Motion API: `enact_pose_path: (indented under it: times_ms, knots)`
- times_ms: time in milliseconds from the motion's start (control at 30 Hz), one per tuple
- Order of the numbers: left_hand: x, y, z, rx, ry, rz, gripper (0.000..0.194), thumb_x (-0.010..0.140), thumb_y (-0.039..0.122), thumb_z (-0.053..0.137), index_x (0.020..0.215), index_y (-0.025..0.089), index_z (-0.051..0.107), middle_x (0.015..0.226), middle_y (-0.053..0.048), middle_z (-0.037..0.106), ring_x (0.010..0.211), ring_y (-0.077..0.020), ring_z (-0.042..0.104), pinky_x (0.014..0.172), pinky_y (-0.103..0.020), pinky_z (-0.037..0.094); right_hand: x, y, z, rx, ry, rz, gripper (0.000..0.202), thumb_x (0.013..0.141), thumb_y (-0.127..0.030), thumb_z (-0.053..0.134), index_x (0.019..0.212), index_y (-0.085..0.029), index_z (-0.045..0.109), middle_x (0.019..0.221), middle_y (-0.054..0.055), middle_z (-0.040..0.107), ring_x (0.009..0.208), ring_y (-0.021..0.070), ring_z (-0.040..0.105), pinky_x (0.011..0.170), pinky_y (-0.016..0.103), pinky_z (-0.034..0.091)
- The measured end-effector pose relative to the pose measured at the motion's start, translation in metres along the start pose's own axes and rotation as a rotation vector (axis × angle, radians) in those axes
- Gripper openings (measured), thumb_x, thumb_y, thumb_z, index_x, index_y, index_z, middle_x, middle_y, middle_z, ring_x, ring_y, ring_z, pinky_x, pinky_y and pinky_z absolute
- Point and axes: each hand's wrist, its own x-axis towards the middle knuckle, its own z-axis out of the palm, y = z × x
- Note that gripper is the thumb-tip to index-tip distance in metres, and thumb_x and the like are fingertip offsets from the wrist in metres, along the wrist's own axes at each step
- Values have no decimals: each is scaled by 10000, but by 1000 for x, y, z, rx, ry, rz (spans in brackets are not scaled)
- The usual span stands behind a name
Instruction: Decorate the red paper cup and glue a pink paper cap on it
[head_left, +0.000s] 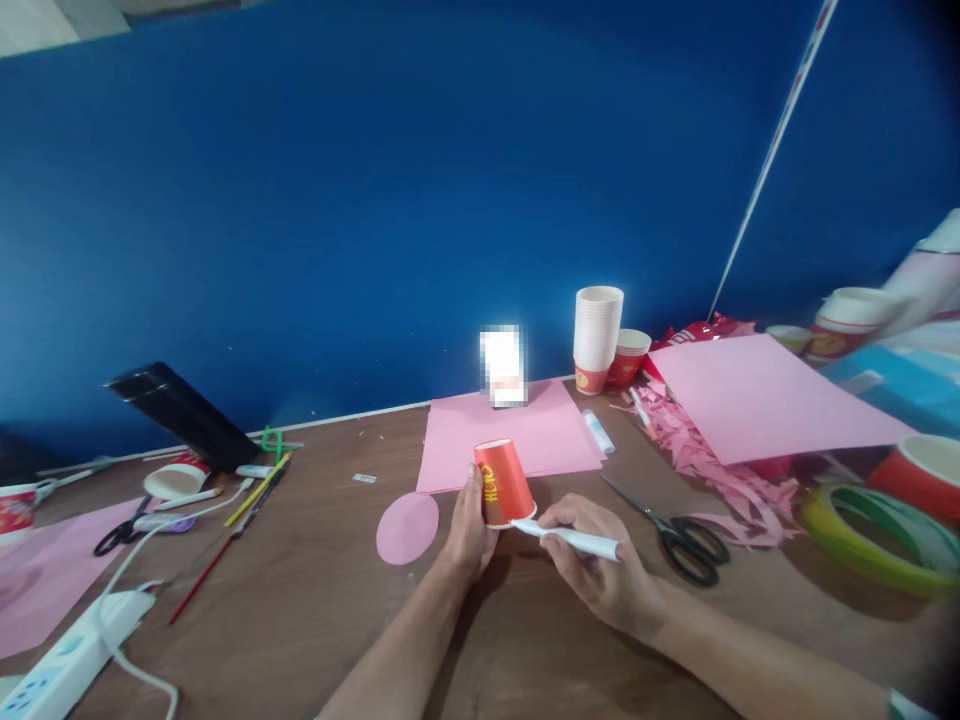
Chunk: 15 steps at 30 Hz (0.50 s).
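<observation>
Left hand (469, 535) grips the red paper cup (510, 485) above the table (315, 570), wide rim angled down toward the person — and the right hand (611, 590) has a white pen (592, 543) pinched in its fingers, tip right at that rim! Pink sheets (457, 435) lie just beyond, a pink disc (407, 528) sits beside the left hand, black-handled scissors (694, 548) rest near the right.
</observation>
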Motion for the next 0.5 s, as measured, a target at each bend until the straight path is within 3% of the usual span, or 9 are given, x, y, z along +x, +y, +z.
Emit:
enact_pose_path:
  times_ms: [233,500]
  knots:
    - [1,-3,0,29,30,39,406,761,530,607,821,129,628,702,-15,618,610,-122,560,632,-252,443,1,-1,-1,-4,-21,54,84,891,-183,463,877,-193,546,730,21,595,657,152,567,663,283,471]
    - [1,-6,-2,74,-16,91,367,798,501,577,814,136,610,743,-26,627,631,-123,553,630,-252,446,3,-3,-3,6,-33,122,127,904,-220,453,845,-187,561,723,20,587,651,144,562,654,265,468]
